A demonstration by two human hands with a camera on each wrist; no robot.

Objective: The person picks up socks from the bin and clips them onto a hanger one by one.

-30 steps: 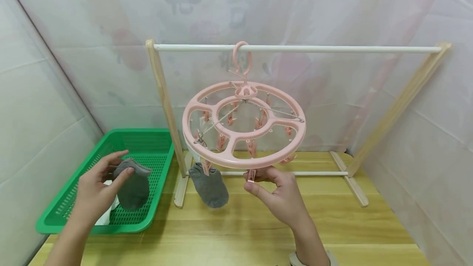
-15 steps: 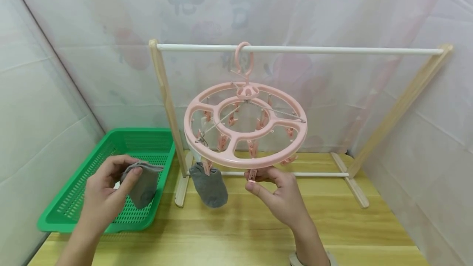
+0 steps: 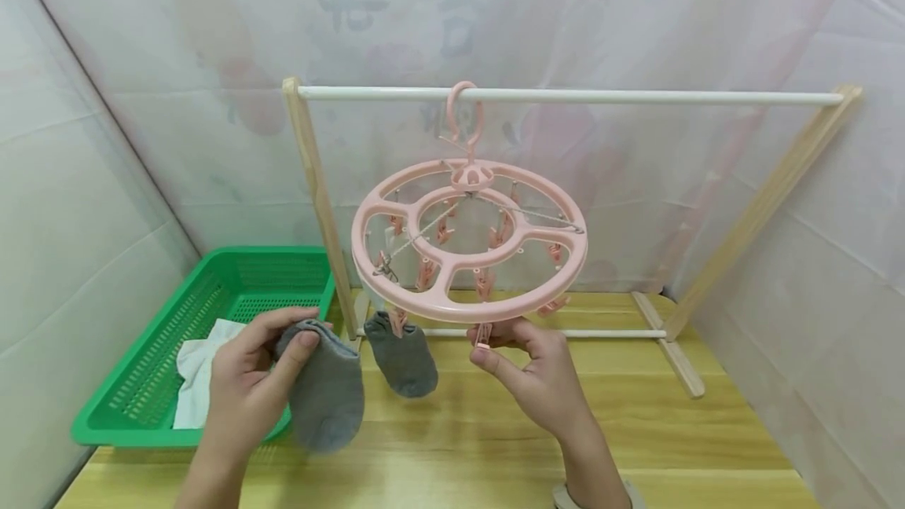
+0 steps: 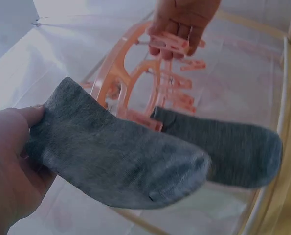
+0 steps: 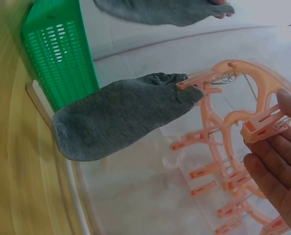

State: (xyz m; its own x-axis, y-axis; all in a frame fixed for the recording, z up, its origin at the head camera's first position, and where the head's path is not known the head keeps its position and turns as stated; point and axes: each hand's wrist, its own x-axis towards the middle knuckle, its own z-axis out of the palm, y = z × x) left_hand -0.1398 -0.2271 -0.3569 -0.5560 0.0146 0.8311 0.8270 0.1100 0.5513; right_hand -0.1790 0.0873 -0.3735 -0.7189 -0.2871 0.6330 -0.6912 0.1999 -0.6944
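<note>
My left hand (image 3: pixel 247 383) pinches a grey sock (image 3: pixel 327 391) (image 4: pixel 111 156) by its cuff, held over the table just right of the green basket (image 3: pixel 141 407). A pink round clip hanger (image 3: pixel 468 238) hangs by its hook from the white rail (image 3: pixel 636 97) of a wooden rack. A second grey sock (image 3: pixel 403 364) (image 5: pixel 121 115) hangs from a clip at the ring's front left. My right hand (image 3: pixel 530 371) pinches a pink clip (image 3: pixel 482 335) (image 5: pixel 262 128) at the ring's front edge.
A white cloth (image 3: pixel 198 375) lies in the green basket at the left. The rack's wooden feet (image 3: pixel 679 356) and lower white bar (image 3: pixel 608 333) sit on the wooden table (image 3: pixel 452 446). White sheeting walls close in at left, back and right.
My left hand has carried the grey sock out of the basket and rightward toward the hanger, uncovering the white cloth. The right hand has stayed on the clip.
</note>
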